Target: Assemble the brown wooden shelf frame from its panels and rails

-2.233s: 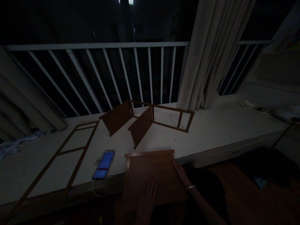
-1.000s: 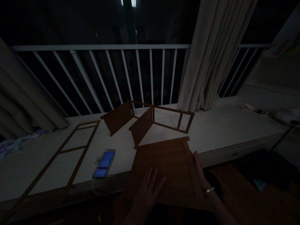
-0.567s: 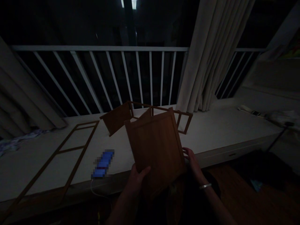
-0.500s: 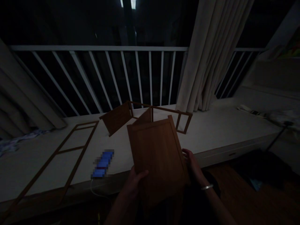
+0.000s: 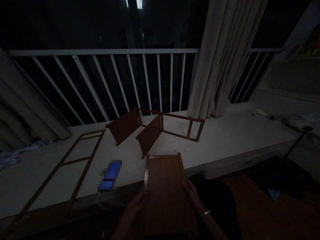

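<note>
A brown wooden shelf panel (image 5: 166, 186) with raised side rails lies between my hands, low in front of the ledge. My left hand (image 5: 138, 200) grips its left edge, the thumb resting on the top face. On the right edge, my right hand (image 5: 192, 193) is closed around the rail, a silver bangle on its wrist. Beyond stands a wooden side frame (image 5: 180, 115) on its long edge, with two similar shelf panels, a left one (image 5: 126, 126) and a middle one (image 5: 151, 131), sticking out from it. A second ladder-like wooden frame (image 5: 75, 162) lies flat at the left.
A pixelated blue phone-like object (image 5: 110, 176) with a white cable (image 5: 101, 203) lies near the front of the white ledge (image 5: 225, 140). A small thin piece (image 5: 187, 151) rests on the ledge. White railing (image 5: 143, 51) and beige curtains (image 5: 220, 60) stand behind.
The held panel has come down and levelled out, uncovering the middle panel behind it. My right hand has moved left and closed on the panel's right edge.
</note>
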Demonstrator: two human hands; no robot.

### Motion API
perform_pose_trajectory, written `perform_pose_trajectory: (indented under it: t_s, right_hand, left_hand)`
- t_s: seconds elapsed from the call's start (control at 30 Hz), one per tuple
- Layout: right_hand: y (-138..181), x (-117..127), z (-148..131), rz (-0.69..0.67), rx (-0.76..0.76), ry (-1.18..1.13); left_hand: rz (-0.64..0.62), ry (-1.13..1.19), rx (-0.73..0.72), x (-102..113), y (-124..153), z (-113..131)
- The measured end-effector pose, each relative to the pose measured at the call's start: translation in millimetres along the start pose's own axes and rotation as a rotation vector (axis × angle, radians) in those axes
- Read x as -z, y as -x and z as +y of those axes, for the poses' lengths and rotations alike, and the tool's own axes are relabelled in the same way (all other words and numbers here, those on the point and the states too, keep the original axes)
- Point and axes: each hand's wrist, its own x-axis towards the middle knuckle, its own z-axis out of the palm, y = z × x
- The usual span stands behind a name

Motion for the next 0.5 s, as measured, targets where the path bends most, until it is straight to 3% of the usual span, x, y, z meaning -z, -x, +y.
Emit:
perform_pose_trajectory:
  t_s: [0.4,0.5]
  right_hand:
    - [-3.7,-9.6,-4.6,0.023,0.056,0.072]
    - [-2.9,-10.8,-9.2,0.032,0.027,0.079]
  left_hand:
    - [-0.105,0.053,0.051,13.6,-9.7,-4.3]
    - [-0.069,0.049,0.058,13.9,-10.2,-6.6]
